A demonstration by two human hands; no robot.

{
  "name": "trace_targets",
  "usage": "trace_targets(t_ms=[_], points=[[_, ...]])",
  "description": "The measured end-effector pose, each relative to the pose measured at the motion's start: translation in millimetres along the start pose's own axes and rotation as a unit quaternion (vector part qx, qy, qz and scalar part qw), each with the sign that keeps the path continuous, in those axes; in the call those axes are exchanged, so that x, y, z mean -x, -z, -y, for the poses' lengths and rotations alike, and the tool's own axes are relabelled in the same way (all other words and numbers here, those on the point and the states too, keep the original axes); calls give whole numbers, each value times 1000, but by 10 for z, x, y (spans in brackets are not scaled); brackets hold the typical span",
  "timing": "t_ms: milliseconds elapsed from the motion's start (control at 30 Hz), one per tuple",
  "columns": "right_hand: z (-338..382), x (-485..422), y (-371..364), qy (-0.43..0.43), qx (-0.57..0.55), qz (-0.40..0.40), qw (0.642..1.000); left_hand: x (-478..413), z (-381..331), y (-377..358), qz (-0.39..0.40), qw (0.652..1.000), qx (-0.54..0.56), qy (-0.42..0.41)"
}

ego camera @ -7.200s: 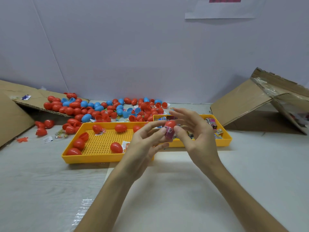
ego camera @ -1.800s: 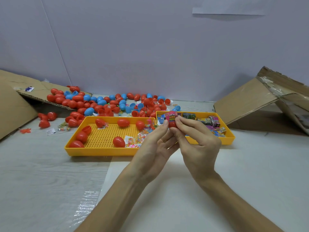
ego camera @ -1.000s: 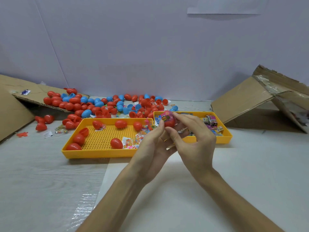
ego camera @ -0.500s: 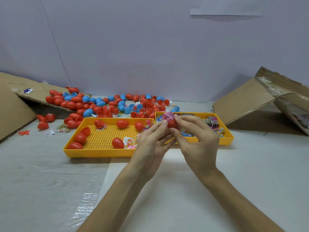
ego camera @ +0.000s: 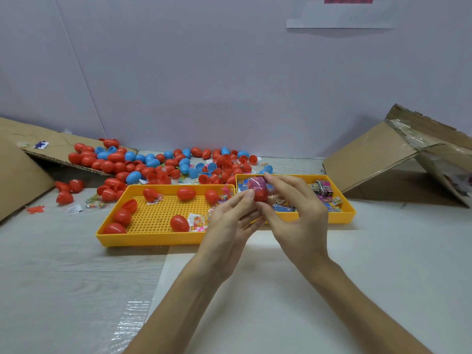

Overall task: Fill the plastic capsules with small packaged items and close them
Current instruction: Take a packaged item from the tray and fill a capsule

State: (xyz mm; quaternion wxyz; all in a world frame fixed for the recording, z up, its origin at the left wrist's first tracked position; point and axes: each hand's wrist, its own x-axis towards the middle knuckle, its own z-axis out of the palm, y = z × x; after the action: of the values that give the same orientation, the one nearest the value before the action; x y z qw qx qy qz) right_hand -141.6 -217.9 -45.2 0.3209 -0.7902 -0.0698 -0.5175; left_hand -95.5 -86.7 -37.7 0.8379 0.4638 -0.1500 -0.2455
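Observation:
Both hands meet over the table in front of the trays. My left hand (ego camera: pixel 229 221) pinches a red capsule half (ego camera: pixel 261 195) from the left. My right hand (ego camera: pixel 296 215) grips it from the right and presses a pink packaged item (ego camera: pixel 257 183) into its open top. The left yellow tray (ego camera: pixel 153 237) holds several closed red capsules (ego camera: pixel 179 223) and small packets. The right yellow tray (ego camera: pixel 342 217) holds several packaged items (ego camera: pixel 323 189).
A heap of red and blue capsules (ego camera: pixel 163 166) lies behind the trays along the wall. Cardboard flaps stand at the left (ego camera: pixel 18 172) and right (ego camera: pixel 383 154). A white sheet (ego camera: pixel 268 302) covers the table under my arms.
The pink packet has been worked further into the red capsule half. Both hands stayed together at the same spot, with only slight finger movement.

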Motion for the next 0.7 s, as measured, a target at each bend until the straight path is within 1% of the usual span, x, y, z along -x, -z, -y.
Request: trace_targets(t_ms=[300, 400, 533, 633, 700], points=[[-42, 21, 2, 19, 15, -14, 1000, -1, 9, 5, 5, 1000, -25, 7], [-22, 14, -5, 8, 6, -4, 1000, 5, 18, 13, 17, 1000, -6, 8], [4, 6, 3, -6, 3, -7, 1000, 2, 9, 18, 43, 998, 47, 20], [-4, 4, 7, 1, 4, -5, 1000, 6, -15, 2, 46, 997, 53, 25], [-10, 3, 6, 7, -1, 9, 1000, 8, -15, -9, 41, 998, 38, 21]])
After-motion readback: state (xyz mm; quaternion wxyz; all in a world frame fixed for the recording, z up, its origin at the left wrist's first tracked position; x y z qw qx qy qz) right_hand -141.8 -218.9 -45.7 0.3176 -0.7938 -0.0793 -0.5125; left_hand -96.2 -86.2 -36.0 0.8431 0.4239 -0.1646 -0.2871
